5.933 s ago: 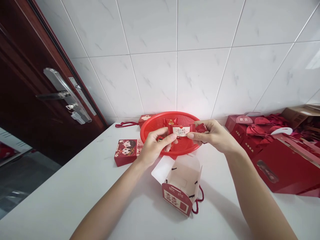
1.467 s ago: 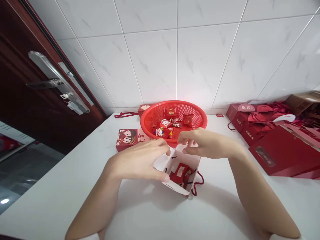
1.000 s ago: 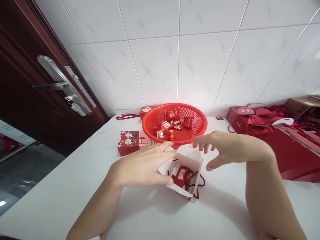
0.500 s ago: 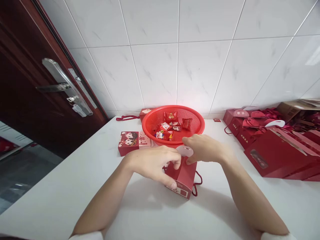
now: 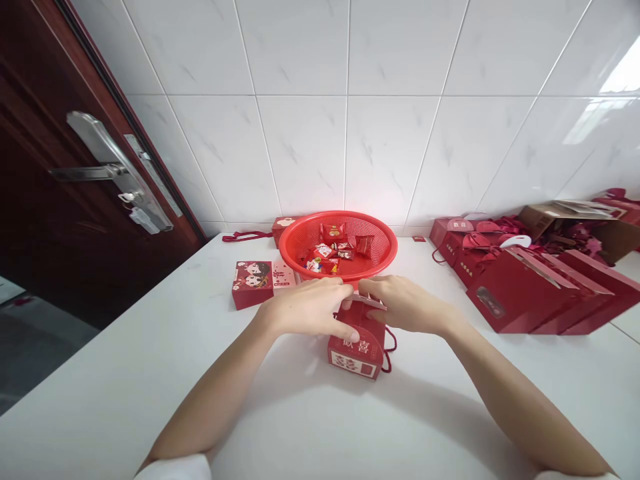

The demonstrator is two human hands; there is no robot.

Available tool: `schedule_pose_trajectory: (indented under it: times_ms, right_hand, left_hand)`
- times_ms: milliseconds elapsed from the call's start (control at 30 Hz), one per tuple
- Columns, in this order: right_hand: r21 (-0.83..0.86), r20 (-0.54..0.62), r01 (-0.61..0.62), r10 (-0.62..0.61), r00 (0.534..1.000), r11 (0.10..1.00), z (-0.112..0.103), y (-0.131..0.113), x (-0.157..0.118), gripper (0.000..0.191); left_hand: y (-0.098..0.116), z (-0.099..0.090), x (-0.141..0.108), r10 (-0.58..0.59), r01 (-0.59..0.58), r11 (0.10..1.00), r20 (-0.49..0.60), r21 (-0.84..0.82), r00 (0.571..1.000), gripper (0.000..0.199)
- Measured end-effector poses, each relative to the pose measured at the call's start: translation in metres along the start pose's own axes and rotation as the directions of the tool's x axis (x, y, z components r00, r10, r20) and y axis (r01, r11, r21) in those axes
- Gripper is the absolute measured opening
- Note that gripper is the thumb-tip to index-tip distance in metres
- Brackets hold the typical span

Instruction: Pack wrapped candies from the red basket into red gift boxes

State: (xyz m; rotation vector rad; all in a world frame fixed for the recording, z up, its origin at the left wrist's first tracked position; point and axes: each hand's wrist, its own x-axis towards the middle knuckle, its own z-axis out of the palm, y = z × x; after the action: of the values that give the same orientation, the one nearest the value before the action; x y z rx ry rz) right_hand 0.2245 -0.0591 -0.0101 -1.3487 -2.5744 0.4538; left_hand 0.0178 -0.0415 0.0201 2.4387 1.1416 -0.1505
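A small red gift box (image 5: 353, 363) stands upright on the white table in front of me, with pale characters on its rounded front flap and a dark red cord loop at its right side. My left hand (image 5: 310, 308) is closed on the box's top from the left, its thumb pressed against the front flap. From the right, my right hand (image 5: 407, 305) grips the upper rear edge, where a pale flap shows between the hands. Some fingertips of both hands are hidden. Just behind is a red plastic basket (image 5: 385, 259) holding several wrapped sweets (image 5: 330, 252).
Left of the basket lies a printed red box (image 5: 253, 283); another red box (image 5: 281, 228) with a ribbon is behind it. Folded red boxes (image 5: 525, 293) and an open cardboard carton (image 5: 620, 237) occupy the right side. A tiled wall (image 5: 310, 153) borders the table, with a dark door (image 5: 40, 220) at left.
The front flap has come up, so its characters now show under my left thumb. My right hand has closed over the rear flap. The whole view has shifted slightly right.
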Motion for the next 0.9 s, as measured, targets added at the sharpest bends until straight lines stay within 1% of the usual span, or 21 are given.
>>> schedule_pose_trajectory:
  times_ms: [100,200,267,333,400,467,533,600,633,700,733,767,833,900]
  right_hand:
    - [0.024,-0.069,-0.064,0.066,0.995,0.998,0.014,0.003,-0.007,0.017]
    - [0.065,-0.173,-0.047,0.058,0.983,0.997,0.023,0.009,-0.017,0.018]
    - [0.080,-0.251,0.012,0.008,0.968,0.997,0.029,0.013,-0.025,0.016]
    - [0.086,-0.306,0.120,-0.089,0.948,0.989,0.035,0.015,-0.033,0.019]
    - [0.076,-0.327,0.210,-0.175,0.929,0.975,0.041,0.016,-0.040,0.027]
    - [0.048,-0.347,0.240,-0.209,0.914,0.970,0.049,0.017,-0.045,0.031]
    - [0.027,-0.390,0.236,-0.207,0.897,0.971,0.057,0.017,-0.048,0.032]
    - [0.051,-0.435,0.232,-0.187,0.881,0.971,0.063,0.019,-0.050,0.032]
    - [0.086,-0.458,0.221,-0.159,0.875,0.971,0.065,0.020,-0.050,0.031]
    - [0.186,-0.497,0.159,-0.047,0.866,0.970,0.064,0.025,-0.052,0.028]
    - [0.241,-0.494,0.108,0.026,0.869,0.964,0.062,0.029,-0.052,0.029]
    - [0.294,-0.464,0.049,0.098,0.880,0.955,0.060,0.033,-0.053,0.031]
    - [0.386,-0.331,-0.061,0.200,0.922,0.920,0.055,0.041,-0.055,0.039]
    - [0.466,-0.163,-0.119,0.217,0.962,0.877,0.053,0.049,-0.056,0.046]
  left_hand:
    - [0.002,0.002,-0.001,-0.030,0.030,1.000,0.023,0.001,0.999,0.041]
    - [0.004,0.005,0.000,-0.064,0.065,0.997,-0.026,0.031,0.998,0.042]
    - [0.006,0.007,0.001,-0.073,0.075,0.996,-0.044,0.043,0.996,0.040]
    - [0.008,0.010,0.003,-0.072,0.075,0.996,-0.055,0.055,0.996,0.038]
    - [0.009,0.011,0.005,-0.056,0.060,0.996,-0.063,0.063,0.996,0.036]
    - [0.009,0.012,0.007,-0.025,0.028,0.998,-0.050,0.052,0.998,0.031]
    - [0.008,0.013,0.009,0.004,-0.004,0.999,-0.009,0.032,1.000,0.024]
    - [0.005,0.013,0.011,0.029,-0.029,1.000,0.034,-0.001,0.999,0.023]
    - [0.003,0.013,0.012,0.042,-0.042,0.999,0.048,-0.019,0.998,0.025]
    - [-0.001,0.012,0.016,0.071,-0.066,0.996,0.069,-0.061,0.995,0.028]
    - [-0.002,0.012,0.017,0.077,-0.070,0.994,0.080,-0.082,0.994,0.028]
    - [-0.004,0.012,0.019,0.077,-0.068,0.993,0.092,-0.099,0.993,0.029]
    - [-0.005,0.011,0.022,0.077,-0.063,0.991,0.116,-0.121,0.990,0.029]
    - [-0.006,0.010,0.024,0.083,-0.068,0.991,0.125,-0.117,0.989,0.030]
